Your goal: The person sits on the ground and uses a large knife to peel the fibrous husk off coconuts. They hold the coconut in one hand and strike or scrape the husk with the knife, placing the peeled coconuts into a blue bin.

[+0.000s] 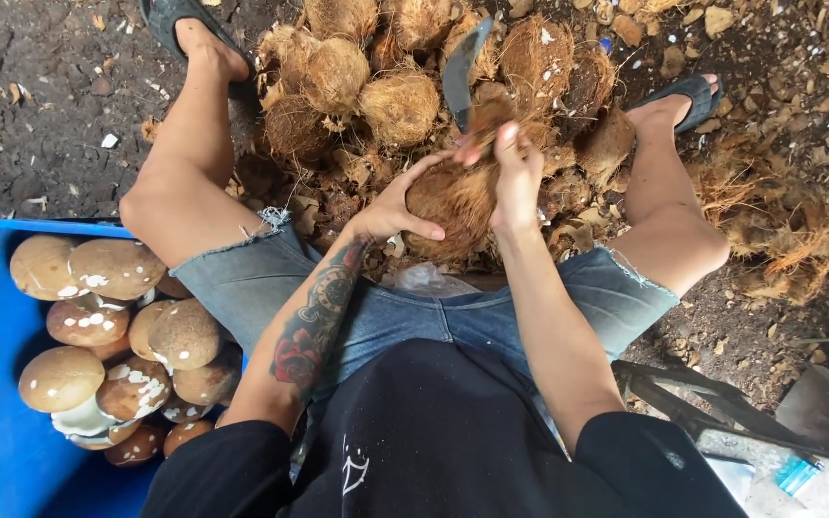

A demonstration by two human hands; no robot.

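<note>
I sit with my knees apart over a heap of husked coconuts. My left hand [397, 203] cups a brown fibrous coconut [455, 203] from its left side, just in front of my lap. My right hand [514, 173] grips the handle of a broad dark knife [464, 69], whose blade points up and away above the coconut. The blade's lower part meets the coconut's top, where loose fibre hangs. Both hands press on the same coconut.
A pile of hairy coconuts [395, 67] lies between my feet. A blue tub [2, 422] at my left holds several peeled pale-brown coconuts [117, 326]. Loose husk fibre [789, 230] covers the dirt at right. A dark metal frame [712, 403] stands at lower right.
</note>
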